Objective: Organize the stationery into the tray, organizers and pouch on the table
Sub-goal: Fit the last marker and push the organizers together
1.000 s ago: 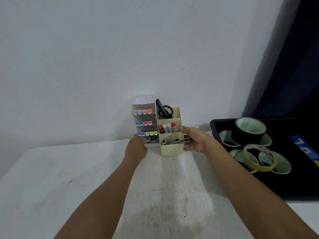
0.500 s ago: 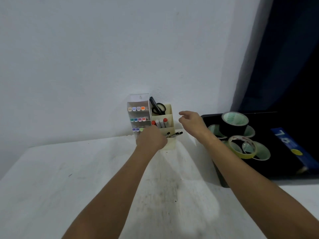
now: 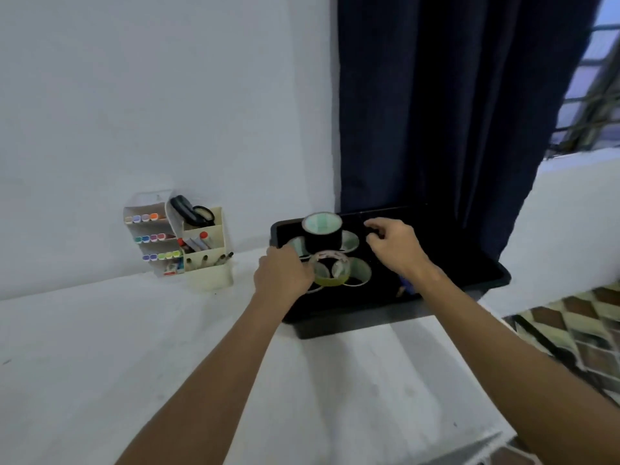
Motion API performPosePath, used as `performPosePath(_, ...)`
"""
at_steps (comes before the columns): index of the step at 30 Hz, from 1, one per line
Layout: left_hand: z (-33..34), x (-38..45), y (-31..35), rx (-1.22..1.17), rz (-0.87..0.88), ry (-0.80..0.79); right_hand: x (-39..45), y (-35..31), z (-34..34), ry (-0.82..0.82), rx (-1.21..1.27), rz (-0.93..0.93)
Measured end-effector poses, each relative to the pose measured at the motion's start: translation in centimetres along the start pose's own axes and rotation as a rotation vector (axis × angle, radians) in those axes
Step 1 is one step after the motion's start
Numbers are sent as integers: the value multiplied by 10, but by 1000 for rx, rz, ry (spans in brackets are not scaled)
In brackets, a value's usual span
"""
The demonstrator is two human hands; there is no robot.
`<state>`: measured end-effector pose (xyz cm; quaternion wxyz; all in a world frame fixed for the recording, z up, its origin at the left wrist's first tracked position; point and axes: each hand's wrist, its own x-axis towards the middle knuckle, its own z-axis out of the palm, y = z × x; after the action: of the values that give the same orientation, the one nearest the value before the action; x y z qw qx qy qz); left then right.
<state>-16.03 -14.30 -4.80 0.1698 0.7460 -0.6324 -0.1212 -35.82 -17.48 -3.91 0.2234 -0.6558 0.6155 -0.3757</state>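
A black tray [image 3: 335,327] sits at the table's right end and holds several tape rolls. A black roll [image 3: 322,238] is stacked on clear ones, and a yellow roll [image 3: 332,280] lies in front. My left hand [image 3: 281,276] is at the tray's left rim, against the yellow roll, with its fingers hidden. My right hand [image 3: 392,250] hovers over the tray's back part, fingers curled apart and holding nothing. By the wall to the left stand a clear marker organizer [image 3: 151,229] and a cream organizer [image 3: 209,276] with scissors [image 3: 193,213], markers and pens.
A dark curtain [image 3: 436,112] hangs right behind the tray. The tray overhangs the table's right edge, with a tiled floor [image 3: 577,330] below. A small blue item [image 3: 406,285] lies in the tray under my right wrist. A white wall backs the table.
Both hands left the organizers and moved right to the tray. The view swung right, so the organizers now sit at the left.
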Motion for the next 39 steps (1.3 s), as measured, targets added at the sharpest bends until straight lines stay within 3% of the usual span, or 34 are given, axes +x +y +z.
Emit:
performPosePath(4,24,-18,22,76,-72,0,-10,63,-51,-22,-126,50)
performPosePath(10,52,-36,22,150,-166,72,-21,140,-85,37,-535,-4)
performPosePath(13,65,-42,18,125,-173,190,-23,155,-90,65,-529,25)
performPosePath(16,74,-45,12,118,-134,268,-24,156,-79,121,-489,-13)
performPosePath(21,75,-46,-10,105,-89,251,-22,147,-66,143,-466,-17)
performPosePath(33,57,-20,-56,21,-221,241,10,125,-18,71,-448,-34)
performPosePath(39,52,-12,-64,39,-166,272,20,124,-9,51,-511,-37)
